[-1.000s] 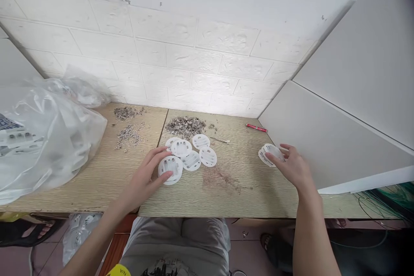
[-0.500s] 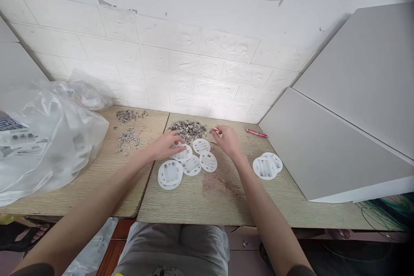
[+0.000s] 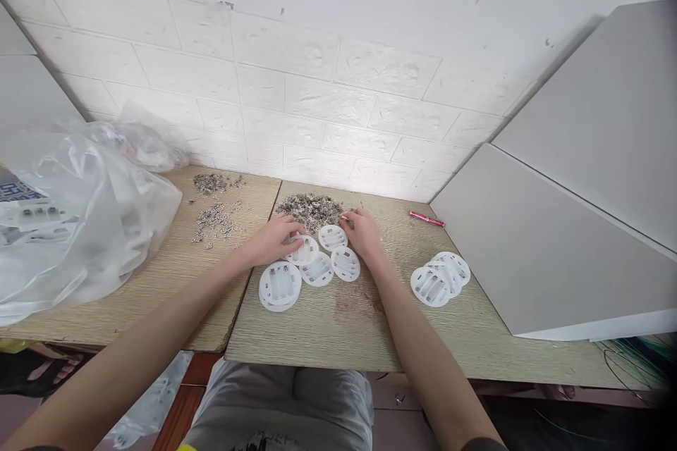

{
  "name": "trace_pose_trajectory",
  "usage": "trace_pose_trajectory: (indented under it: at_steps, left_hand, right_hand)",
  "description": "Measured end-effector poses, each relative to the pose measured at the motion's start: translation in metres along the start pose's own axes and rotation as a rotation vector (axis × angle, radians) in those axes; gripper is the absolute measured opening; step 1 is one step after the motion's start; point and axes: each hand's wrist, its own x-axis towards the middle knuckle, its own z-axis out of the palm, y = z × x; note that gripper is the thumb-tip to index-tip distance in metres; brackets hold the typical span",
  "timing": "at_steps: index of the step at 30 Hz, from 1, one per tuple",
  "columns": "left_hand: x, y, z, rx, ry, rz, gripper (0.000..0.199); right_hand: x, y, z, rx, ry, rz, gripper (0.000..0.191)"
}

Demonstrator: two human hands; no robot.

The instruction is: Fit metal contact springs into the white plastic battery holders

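Note:
My left hand [image 3: 280, 238] grips the edge of a round white plastic disc [image 3: 307, 251] with slots. To the right, at the edge of a heap of small metal pieces [image 3: 311, 210], my right hand [image 3: 361, 231] has its fingers pinched; what they hold is too small to make out. Between and below the hands lie a small disc [image 3: 333, 237], another disc [image 3: 345, 264] and a third [image 3: 317, 270]. Two stacked discs [image 3: 280, 285] sit nearer the front edge, left of these.
Several overlapping discs [image 3: 431, 286] lie at the right, with a red pen [image 3: 427, 219] behind them. Two small piles of metal parts [image 3: 214, 222] are on the left table. A large plastic bag [image 3: 106, 225] stands far left; grey panels [image 3: 571, 239] lean at the right.
My right hand has moved slightly left, closer to the metal heap and the small disc. The discs at the right are more spread out. The view has shifted a little.

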Motion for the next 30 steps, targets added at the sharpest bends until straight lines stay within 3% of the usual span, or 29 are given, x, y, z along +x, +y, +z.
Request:
trace_pose_trajectory:
  at_steps: [5,9,13,17,20,25,30]
  left_hand:
    - [0.001,0.002,-0.001,-0.151,0.099,0.010,0.018]
    - [0.004,0.005,-0.001,-0.548,0.253,-0.023,0.022]
    - [0.005,0.009,0.000,-0.860,0.332,-0.178,0.037]
    - [0.006,0.010,0.002,-1.048,0.403,-0.296,0.044]
    - [0.006,0.012,0.004,-1.110,0.382,-0.267,0.040]
    - [0.003,0.021,0.004,-1.080,0.282,-0.172,0.032]
    - [0.001,0.025,0.004,-1.141,0.247,-0.122,0.041]
  right_hand:
    - [0.003,0.001,0.003,0.117,0.070,0.002,0.023]
    - [-0.002,-0.005,0.002,0.487,0.176,0.057,0.023]
    - [-0.010,-0.023,0.000,0.873,0.118,0.078,0.027]
    - [-0.016,-0.039,-0.004,1.050,0.046,0.070,0.028]
    - [-0.018,-0.045,-0.005,1.098,0.059,0.052,0.026]
    - [-0.019,-0.047,-0.005,0.997,0.087,0.019,0.024]
    - [-0.020,-0.048,-0.005,0.993,0.038,-0.016,0.027]
